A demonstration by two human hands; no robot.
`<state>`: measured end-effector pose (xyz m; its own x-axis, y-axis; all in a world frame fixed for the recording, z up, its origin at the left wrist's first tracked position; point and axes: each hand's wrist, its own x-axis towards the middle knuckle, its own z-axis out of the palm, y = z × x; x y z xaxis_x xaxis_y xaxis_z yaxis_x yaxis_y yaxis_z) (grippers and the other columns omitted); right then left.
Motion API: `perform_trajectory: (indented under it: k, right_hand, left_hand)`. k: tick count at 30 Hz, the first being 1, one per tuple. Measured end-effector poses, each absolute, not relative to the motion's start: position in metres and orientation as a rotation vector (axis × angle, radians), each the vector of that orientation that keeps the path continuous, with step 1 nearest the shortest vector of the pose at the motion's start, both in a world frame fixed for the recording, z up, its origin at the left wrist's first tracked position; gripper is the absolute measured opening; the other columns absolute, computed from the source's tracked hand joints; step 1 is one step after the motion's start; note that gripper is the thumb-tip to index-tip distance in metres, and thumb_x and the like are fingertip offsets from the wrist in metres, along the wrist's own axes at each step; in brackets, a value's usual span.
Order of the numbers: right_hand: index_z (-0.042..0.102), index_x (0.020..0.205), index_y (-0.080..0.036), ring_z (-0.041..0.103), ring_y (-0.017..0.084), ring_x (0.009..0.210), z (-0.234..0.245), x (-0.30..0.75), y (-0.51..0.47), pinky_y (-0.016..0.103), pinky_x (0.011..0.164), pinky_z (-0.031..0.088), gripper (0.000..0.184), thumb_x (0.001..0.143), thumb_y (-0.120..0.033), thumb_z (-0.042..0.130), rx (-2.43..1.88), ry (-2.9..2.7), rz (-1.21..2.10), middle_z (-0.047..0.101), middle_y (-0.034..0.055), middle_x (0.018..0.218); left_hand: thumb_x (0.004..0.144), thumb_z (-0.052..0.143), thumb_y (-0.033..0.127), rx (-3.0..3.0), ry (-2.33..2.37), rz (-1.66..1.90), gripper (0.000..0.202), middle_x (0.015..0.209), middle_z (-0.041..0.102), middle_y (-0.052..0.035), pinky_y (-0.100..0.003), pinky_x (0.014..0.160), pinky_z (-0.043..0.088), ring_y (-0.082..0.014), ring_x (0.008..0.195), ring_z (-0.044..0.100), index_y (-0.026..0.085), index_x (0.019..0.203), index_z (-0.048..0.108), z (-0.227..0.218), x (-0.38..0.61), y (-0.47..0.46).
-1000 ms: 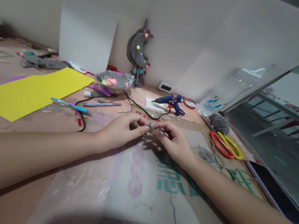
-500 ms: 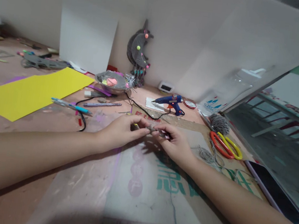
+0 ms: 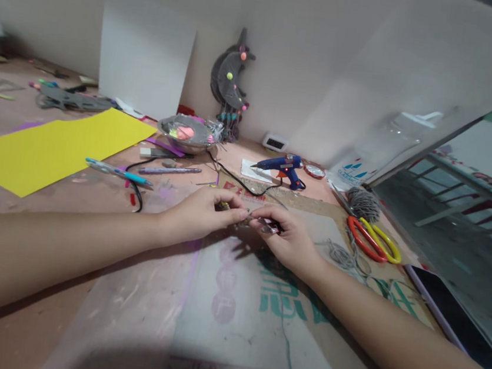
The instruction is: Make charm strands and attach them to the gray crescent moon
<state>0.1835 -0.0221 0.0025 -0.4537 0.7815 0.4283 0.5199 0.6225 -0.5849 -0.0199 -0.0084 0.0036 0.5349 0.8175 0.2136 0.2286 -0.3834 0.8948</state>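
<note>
My left hand (image 3: 202, 214) and my right hand (image 3: 288, 237) meet over the flattened cardboard sheet (image 3: 231, 313) at the middle of the table. Both are closed in a pinch on a small grey piece (image 3: 247, 219) held between their fingertips; its shape is too small to make out. A thin grey thread (image 3: 284, 337) trails from it down over the cardboard toward me. The blue glue gun (image 3: 282, 167) stands just beyond my hands.
A yellow paper sheet (image 3: 52, 147) lies at the left, with pens (image 3: 116, 172) beside it. Red and yellow scissors (image 3: 373, 239) and grey yarn (image 3: 362, 202) lie to the right, near a dark phone (image 3: 441, 301). A bowl (image 3: 188, 135) and a grey crescent ornament (image 3: 230, 82) stand at the back wall.
My hands have drawn slightly closer and lower over the cardboard, and the grey piece is more hidden between my fingertips. The view has tilted a little.
</note>
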Motion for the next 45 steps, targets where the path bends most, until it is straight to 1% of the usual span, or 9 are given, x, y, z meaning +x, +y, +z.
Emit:
perform_trajectory:
  k: [3,7,12,17,20,25,33,40,45]
  right_hand:
    - [0.064,0.083,-0.018,0.059,0.012,0.062,0.0025,0.1836,-0.0226,0.023,0.057,0.045,0.010,0.083,-0.025,0.058,-1.034,-2.144,0.497,0.066,0.0011,0.073]
    - [0.064,0.085,-0.018,0.057,0.012,0.059,0.0042,0.1829,-0.0227,0.022,0.054,0.044,0.012,0.082,-0.028,0.057,-1.129,-2.081,0.543,0.065,0.0000,0.069]
    - [0.063,0.085,-0.019,0.057,0.013,0.061,0.0061,0.1815,-0.0222,0.024,0.056,0.045,0.011,0.081,-0.028,0.058,-1.162,-2.031,0.581,0.065,-0.0003,0.070]
    - [0.063,0.086,-0.019,0.058,0.013,0.063,0.0050,0.1806,-0.0218,0.025,0.058,0.046,0.010,0.081,-0.027,0.058,-1.152,-2.067,0.609,0.065,0.0009,0.075]
    - [0.062,0.090,-0.020,0.060,0.015,0.069,0.0050,0.1819,-0.0223,0.026,0.063,0.047,0.012,0.083,-0.029,0.057,-1.108,-2.103,0.610,0.066,0.0023,0.081]
    - [0.057,0.105,-0.020,0.061,0.019,0.087,0.0062,0.1863,-0.0225,0.032,0.077,0.048,0.029,0.090,-0.043,0.048,-0.975,-2.056,0.522,0.064,0.0062,0.096]
    - [0.063,0.093,-0.021,0.060,0.019,0.079,0.0091,0.1881,-0.0190,0.032,0.071,0.046,0.022,0.092,-0.035,0.047,-1.071,-2.090,0.229,0.065,0.0056,0.084]
    - [0.066,0.097,-0.018,0.055,0.017,0.069,0.0094,0.1877,-0.0169,0.030,0.065,0.042,0.020,0.090,-0.031,0.052,-1.016,-2.159,0.172,0.061,0.0038,0.073]
    - [0.066,0.097,-0.017,0.055,0.017,0.070,0.0088,0.1875,-0.0164,0.029,0.065,0.041,0.021,0.090,-0.030,0.052,-1.013,-2.156,0.189,0.061,0.0041,0.074]
  left_hand:
    - [0.086,0.053,0.035,1.859,0.822,0.835,0.025,0.072,0.062,-0.0010,-0.023,0.061,0.041,-0.0129,0.068,0.055,0.014,0.081,0.065,0.0013,-0.0201,-0.0066]
    - [0.088,0.049,0.040,1.842,0.842,0.882,0.031,0.081,0.066,-0.0032,-0.025,0.067,0.044,-0.0153,0.075,0.059,0.015,0.086,0.066,0.0004,-0.0198,-0.0079]
    - [0.082,0.057,0.032,1.939,0.943,0.916,0.018,0.086,0.069,-0.0014,-0.026,0.073,0.046,-0.0157,0.079,0.061,0.018,0.089,0.067,0.0007,-0.0188,-0.0096]
    - [0.084,0.055,0.032,1.952,0.939,0.922,0.019,0.089,0.068,-0.0014,-0.028,0.077,0.046,-0.0162,0.083,0.061,0.018,0.092,0.065,-0.0013,-0.0185,-0.0084]
    - [0.085,0.054,0.032,1.944,0.901,0.934,0.019,0.090,0.067,-0.0023,-0.028,0.077,0.045,-0.0164,0.084,0.060,0.018,0.092,0.064,-0.0017,-0.0191,-0.0078]
    - [0.089,0.048,0.027,1.879,0.829,0.970,0.016,0.092,0.064,-0.0037,-0.028,0.078,0.045,-0.0153,0.084,0.058,0.016,0.089,0.060,-0.0006,-0.0187,-0.0091]
    - [0.091,0.045,0.027,1.749,0.760,1.054,0.013,0.087,0.057,-0.0021,-0.026,0.074,0.043,-0.0136,0.082,0.054,0.017,0.091,0.054,-0.0028,-0.0173,-0.0094]
    - [0.091,0.043,0.025,1.773,0.777,1.061,0.012,0.090,0.055,-0.0034,-0.028,0.082,0.041,-0.0154,0.089,0.052,0.017,0.089,0.053,-0.0010,-0.0162,-0.0087]
    - [0.092,0.043,0.024,1.759,0.746,1.062,0.012,0.089,0.054,-0.0034,-0.029,0.080,0.041,-0.0155,0.086,0.051,0.017,0.089,0.052,-0.0005,-0.0163,-0.0097]
